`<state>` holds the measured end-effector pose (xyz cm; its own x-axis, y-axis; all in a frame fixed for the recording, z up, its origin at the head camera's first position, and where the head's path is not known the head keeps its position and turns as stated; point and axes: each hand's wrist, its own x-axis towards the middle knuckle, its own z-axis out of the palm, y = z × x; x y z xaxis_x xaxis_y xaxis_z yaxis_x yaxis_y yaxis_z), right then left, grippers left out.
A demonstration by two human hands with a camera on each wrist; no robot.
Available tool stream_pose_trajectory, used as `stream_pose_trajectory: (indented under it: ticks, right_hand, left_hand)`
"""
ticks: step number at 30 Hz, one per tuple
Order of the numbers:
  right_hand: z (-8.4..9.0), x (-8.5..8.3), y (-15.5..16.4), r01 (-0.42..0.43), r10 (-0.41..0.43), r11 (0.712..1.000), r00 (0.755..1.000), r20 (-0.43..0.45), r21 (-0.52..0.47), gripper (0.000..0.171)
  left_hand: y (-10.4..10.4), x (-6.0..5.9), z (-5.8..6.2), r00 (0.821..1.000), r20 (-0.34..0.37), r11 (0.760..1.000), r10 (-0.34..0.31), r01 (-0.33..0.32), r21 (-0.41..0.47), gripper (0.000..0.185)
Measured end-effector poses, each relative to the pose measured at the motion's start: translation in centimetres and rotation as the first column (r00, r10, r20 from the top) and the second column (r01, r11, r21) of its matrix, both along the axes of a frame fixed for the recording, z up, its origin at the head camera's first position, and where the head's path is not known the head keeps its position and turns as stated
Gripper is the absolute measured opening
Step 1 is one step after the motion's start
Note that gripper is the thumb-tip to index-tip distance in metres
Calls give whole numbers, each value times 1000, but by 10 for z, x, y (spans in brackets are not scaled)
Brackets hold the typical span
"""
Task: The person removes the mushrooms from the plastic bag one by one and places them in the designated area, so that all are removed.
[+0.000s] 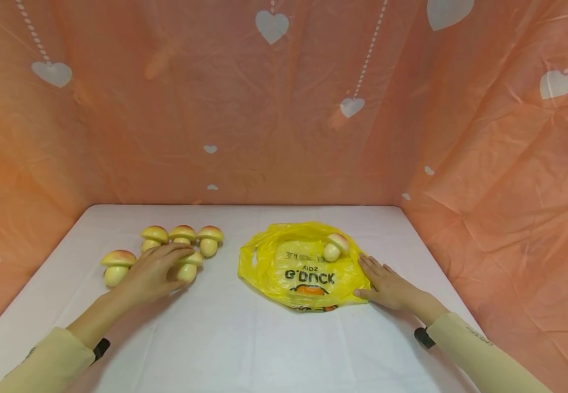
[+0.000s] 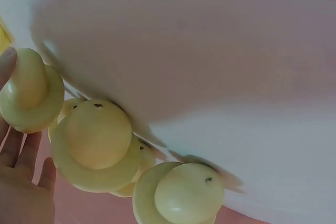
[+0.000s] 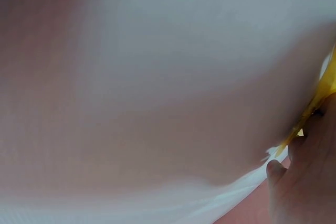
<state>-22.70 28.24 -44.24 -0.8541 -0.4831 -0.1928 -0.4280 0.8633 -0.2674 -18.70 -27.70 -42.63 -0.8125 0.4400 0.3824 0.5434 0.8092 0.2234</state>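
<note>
Evidently the bagging step is under way: the yellow bag (image 1: 303,270) lies flat at centre frame with one mushroom (image 1: 335,246) on it, the right hand (image 1: 387,285) pressing its right edge with fingers straight. Left of centre, the left hand (image 1: 153,271) curls round a toy mushroom (image 1: 187,266) among four others. Judging by this, lifting it clear and carrying it bagward comes next.

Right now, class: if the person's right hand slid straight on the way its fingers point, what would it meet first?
The right hand already lies on the yellow bag edge; further on, probably the toy mushroom lying on it.
</note>
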Motion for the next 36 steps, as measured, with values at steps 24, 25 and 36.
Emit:
stream_pose_trajectory:
  ticks: [24,25,36]
  right_hand:
    - [-5,-1,1,-8,8,1000,1000,-8,-4,97]
    - [-4,-1,1,-8,8,1000,1000,-5,-6,97]
    - [-2,-1,1,-5,5,1000,1000,-6,10,97]
  left_hand:
    - [-8,1,-2,1000,20,1000,8,-8,4,70]
    - [-8,1,-2,1000,17,1000,6,-6,6,70]
    - [-6,4,-2,1000,-1,999,-3,3,34,71]
